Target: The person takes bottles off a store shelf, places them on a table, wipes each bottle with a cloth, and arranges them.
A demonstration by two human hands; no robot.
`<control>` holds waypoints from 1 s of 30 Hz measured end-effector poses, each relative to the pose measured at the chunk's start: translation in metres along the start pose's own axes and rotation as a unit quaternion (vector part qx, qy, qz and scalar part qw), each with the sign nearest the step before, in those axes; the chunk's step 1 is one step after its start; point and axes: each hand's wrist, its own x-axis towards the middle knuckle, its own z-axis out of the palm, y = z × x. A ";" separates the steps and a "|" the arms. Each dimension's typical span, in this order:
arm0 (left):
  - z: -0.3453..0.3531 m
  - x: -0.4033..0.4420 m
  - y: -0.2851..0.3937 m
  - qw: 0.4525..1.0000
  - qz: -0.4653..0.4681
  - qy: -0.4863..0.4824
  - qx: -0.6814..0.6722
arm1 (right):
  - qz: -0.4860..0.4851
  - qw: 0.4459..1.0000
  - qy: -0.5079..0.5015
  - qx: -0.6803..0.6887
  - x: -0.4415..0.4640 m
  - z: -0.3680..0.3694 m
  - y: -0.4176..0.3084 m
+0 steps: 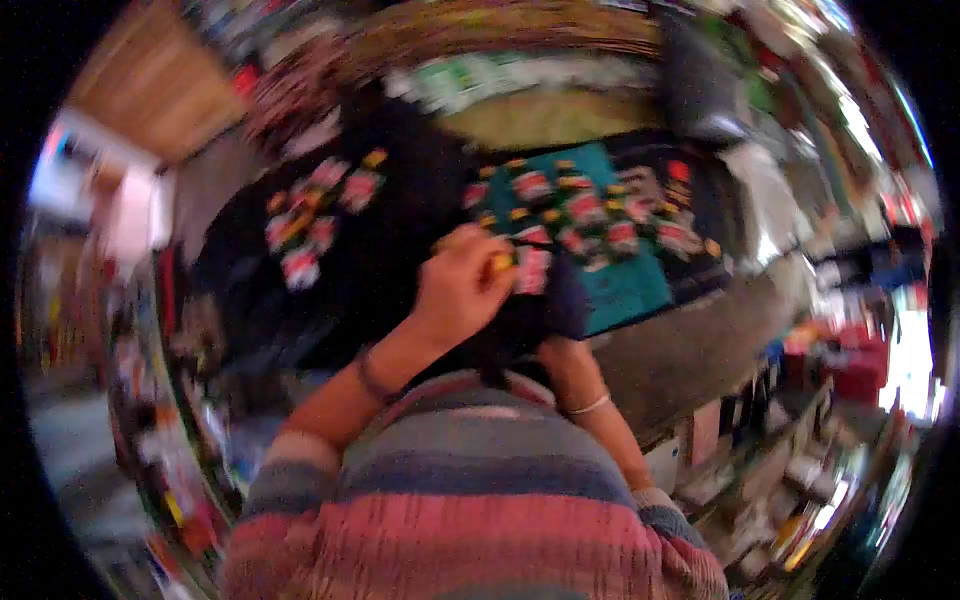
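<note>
A small dark green bottle (532,270) with a red and white label is in front of my chest, its yellow cap pointing left. The fingers of my left hand (458,285) are closed round the cap end. A dark cloth (567,297) bunches against the bottle's other side, with my right hand (568,362) gripping it from below; the cloth hides most of those fingers. Several similar bottles (585,205) lie on a teal sheet (625,290) just beyond my hands. Motion blur softens the labels.
To the left, another group of bottles (300,225) lies on black cloth (245,295). A light-coloured sack (525,75) and a grey bundle (700,80) stand at the back. Cluttered goods (780,490) fill the lower right, and a wooden board (160,75) stands at upper left.
</note>
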 end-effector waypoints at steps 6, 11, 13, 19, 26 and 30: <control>-0.018 -0.014 -0.019 1.000 -0.014 -0.008 0.003 | -0.057 0.987 0.001 -0.151 0.004 0.004 0.024; -0.050 -0.013 -0.048 0.991 -0.001 0.106 0.077 | -0.251 0.813 -0.071 -0.521 -0.002 0.005 0.014; -0.078 -0.007 -0.068 0.972 -0.012 0.185 0.143 | -0.311 0.623 -0.111 -0.709 0.011 -0.007 0.001; -0.176 -0.020 -0.140 0.871 -0.087 0.360 0.322 | -0.238 0.802 -0.083 -0.541 0.014 -0.040 0.019; -0.225 -0.061 -0.203 0.829 -0.261 0.489 0.081 | -0.124 0.792 -0.086 -0.591 -0.007 0.009 -0.013; -0.210 -0.065 -0.220 0.769 -0.291 0.539 -0.185 | -0.248 0.658 -0.143 -0.696 0.002 -0.003 0.005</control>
